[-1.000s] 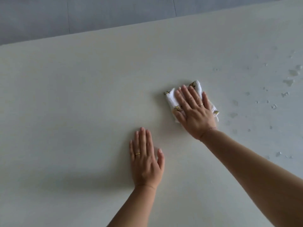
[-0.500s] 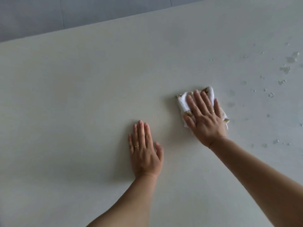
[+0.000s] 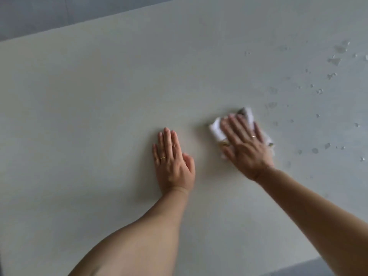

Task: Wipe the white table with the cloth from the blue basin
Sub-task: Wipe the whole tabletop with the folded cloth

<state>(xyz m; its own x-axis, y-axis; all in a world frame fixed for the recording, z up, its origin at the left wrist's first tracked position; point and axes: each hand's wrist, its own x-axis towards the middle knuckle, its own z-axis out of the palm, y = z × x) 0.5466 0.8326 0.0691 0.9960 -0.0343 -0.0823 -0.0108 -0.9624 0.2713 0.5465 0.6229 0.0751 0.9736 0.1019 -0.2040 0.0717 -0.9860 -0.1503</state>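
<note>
Head view was filled by a wide white matte table (image 3: 99, 108). A folded white cloth with small gold-brown markings (image 3: 216, 129) was pressed flat onto the table under the right hand (image 3: 246, 148), whose straight fingers were spread over it, a thin ring seen on one. The left hand (image 3: 173, 163) was laid palm-down with straight fingers on the bare surface just beside it, holding nothing. Scattered water droplets (image 3: 334, 61) were seen on the table to the cloth's right.
</note>
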